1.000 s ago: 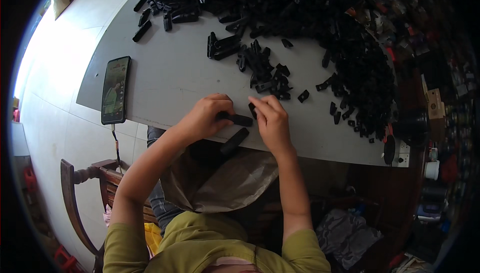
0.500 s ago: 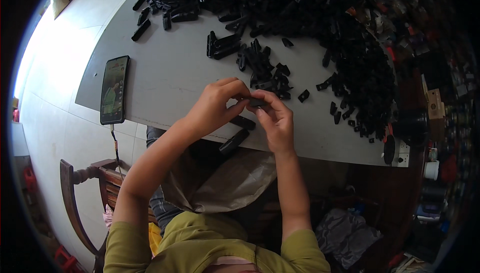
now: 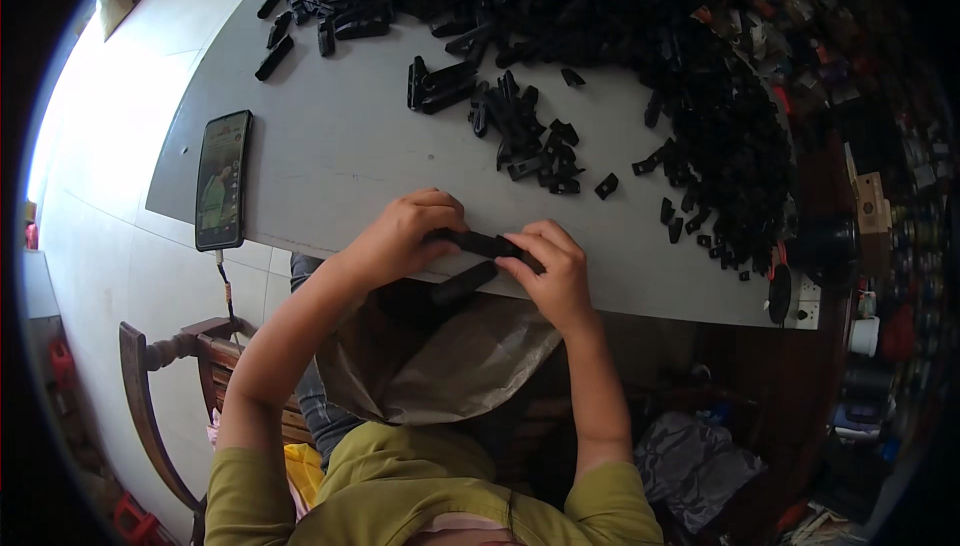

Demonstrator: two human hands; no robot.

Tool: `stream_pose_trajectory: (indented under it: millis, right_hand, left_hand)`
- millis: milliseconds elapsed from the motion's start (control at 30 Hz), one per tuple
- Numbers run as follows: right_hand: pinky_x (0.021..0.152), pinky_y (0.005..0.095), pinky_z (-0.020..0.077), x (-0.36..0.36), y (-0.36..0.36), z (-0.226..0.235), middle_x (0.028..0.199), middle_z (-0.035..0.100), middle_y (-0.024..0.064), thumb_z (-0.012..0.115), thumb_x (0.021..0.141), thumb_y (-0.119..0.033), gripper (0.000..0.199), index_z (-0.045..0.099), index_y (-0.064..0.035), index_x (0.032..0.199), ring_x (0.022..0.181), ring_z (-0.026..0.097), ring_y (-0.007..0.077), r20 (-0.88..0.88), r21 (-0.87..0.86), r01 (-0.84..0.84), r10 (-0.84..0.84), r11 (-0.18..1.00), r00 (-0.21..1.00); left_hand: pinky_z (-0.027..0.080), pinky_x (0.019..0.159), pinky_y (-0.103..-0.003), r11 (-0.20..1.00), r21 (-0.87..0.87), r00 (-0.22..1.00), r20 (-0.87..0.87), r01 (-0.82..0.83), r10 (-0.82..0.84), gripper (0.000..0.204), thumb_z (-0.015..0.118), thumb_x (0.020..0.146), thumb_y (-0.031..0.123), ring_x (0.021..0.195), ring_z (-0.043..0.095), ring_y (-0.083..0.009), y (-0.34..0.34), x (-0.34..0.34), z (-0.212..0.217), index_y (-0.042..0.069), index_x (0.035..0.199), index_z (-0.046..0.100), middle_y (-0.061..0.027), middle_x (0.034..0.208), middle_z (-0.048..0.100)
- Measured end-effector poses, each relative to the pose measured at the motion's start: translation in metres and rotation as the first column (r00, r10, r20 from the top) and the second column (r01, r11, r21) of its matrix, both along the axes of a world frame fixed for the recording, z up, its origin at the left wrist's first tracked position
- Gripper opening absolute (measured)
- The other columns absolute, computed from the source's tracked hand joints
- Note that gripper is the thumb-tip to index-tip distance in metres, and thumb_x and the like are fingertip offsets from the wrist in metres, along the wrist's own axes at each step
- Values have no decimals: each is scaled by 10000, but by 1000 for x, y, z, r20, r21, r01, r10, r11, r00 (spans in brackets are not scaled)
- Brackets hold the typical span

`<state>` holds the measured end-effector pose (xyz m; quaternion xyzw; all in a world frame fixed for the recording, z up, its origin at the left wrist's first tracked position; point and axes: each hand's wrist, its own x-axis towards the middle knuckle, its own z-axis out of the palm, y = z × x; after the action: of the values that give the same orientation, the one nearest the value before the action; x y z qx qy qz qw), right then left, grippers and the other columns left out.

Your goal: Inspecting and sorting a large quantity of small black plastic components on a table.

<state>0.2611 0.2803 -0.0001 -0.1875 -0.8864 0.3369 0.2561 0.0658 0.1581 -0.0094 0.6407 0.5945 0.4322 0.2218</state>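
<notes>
1. The grey worktop (image 3: pixel 340 146) takes up most of the view, and it runs out to the near edge where the person sits, so the work happens right at the lip with the lap below
2. A great heap of black plastic parts (image 3: pixel 700 56) lies along the far and right side of the worktop, well apart from the hands, like a stock to draw from
3. A brown paper bag (image 3: pixel 450 366) hangs open just under the worktop edge, between the person's knees, placed where finished pieces could drop straight in, I judge
4. A smartphone (image 3: pixel 222 179) lies flat at the left, screen lit and turned toward the person, a cable trailing off the edge
5. A small cluster of loose black clips (image 3: pixel 530 141) sits just beyond the hands, within easy reach
6. The left hand (image 3: pixel 405 236) has its fingers closed on the left end of a long black plastic piece (image 3: pixel 487 244)
7. The right hand (image 3: pixel 555 271) pinches the other end, so the piece is held level between both hands just above the near edge, steadied for pressing or fitting
8. A second black bar (image 3: pixel 463 283) shows just below it, at the worktop's edge
</notes>
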Motion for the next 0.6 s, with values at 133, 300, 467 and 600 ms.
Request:
stream_pose_trajectory:
  millis: [133,300,467,600]
  right_hand:
    - [627,316,485,1,3,-1,823,593,85,796,645,-34,282,681,-2,900,724,594,225,66,38,-45,42,998,997]
    - [645,308,487,-11,8,-7,882,590,89,755,702,-28,257,677,-5,946,723,585,215,29,-23,-184,184,983,982]
    - [671,329,503,-37,32,-2,1053,554,101,676,775,-10,290,637,-26,1061,786,604,245,-5,310,86,-88,947,996]
    - [690,371,509,-54,30,-14,1064,541,95,668,782,-25,247,607,-23,1022,892,602,274,80,543,101,-171,834,982]
  left_hand:
    - [497,797,-372,999,-31,996,82,23,-21,267,739,638,-15,904,611,-300,3,-2,-1,9,888,649,-113,933,626]
    - [499,772,-368,991,36,992,-3,127,-127,256,727,663,-5,877,609,-297,10,-4,4,10,908,655,-109,913,630]
    - [482,787,-389,969,94,957,-162,-229,241,251,692,720,24,909,586,-296,48,-34,12,22,966,639,-116,939,603]
    - [469,800,-387,846,265,682,-504,-462,530,238,668,746,59,909,563,-307,75,-62,4,43,970,590,-115,935,557]
